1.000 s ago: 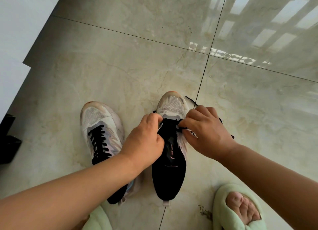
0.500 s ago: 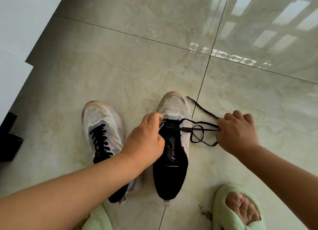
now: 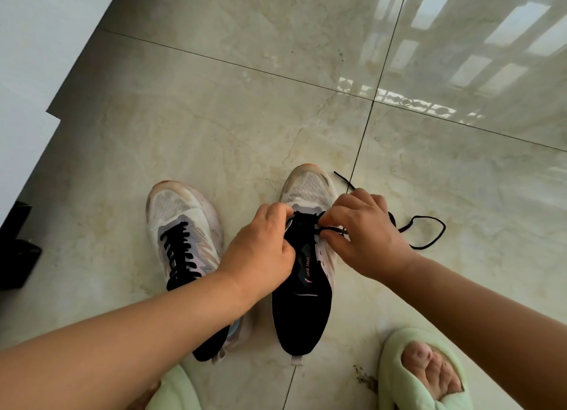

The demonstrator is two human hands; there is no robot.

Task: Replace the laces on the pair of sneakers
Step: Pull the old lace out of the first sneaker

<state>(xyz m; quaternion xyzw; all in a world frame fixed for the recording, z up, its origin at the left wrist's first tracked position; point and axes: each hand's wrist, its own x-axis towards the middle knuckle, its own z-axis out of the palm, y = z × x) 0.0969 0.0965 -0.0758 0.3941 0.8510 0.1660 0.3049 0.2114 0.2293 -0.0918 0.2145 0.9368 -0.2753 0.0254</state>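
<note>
Two sneakers sit side by side on the glossy beige tile floor (image 3: 245, 109), toes pointing to 12 o'clock. Left sneaker (image 3: 184, 222), at about 8 o'clock from frame centre, is white mesh with black laces (image 3: 179, 250) already threaded up the eyelets; its heel end is partly hidden under the left forearm. Right sneaker (image 3: 306, 274), just beside it at roughly 6 o'clock from centre, has its black tongue and insole showing, mostly unlaced.

Left hand (image 3: 260, 250) grips the left edge of the right sneaker's throat, fingers curled together over the eyelet area, thumb pressed against the tongue side. Right hand (image 3: 365, 238) is on the other side of the throat, thumb and forefinger pinching the black lace (image 3: 429, 234) right at the lowest eyelets, other fingers curled in close. Which eyelet the lace enters: cannot tell, the fingers cover it.

Loose part of the lace trails out at 3 o'clock from the right hand, forming an open loop lying on the tile; one free end pokes out at 12 o'clock of that hand, beside the sneaker's toe.

Pale green slipper (image 3: 420, 376) with toes showing at 5 o'clock, near the right sneaker's heel. Second green slipper (image 3: 175, 391) partly visible at 7 o'clock under the left forearm. Dark object (image 3: 15, 247) at the 9 o'clock frame edge, against a white wall (image 3: 36, 41).
</note>
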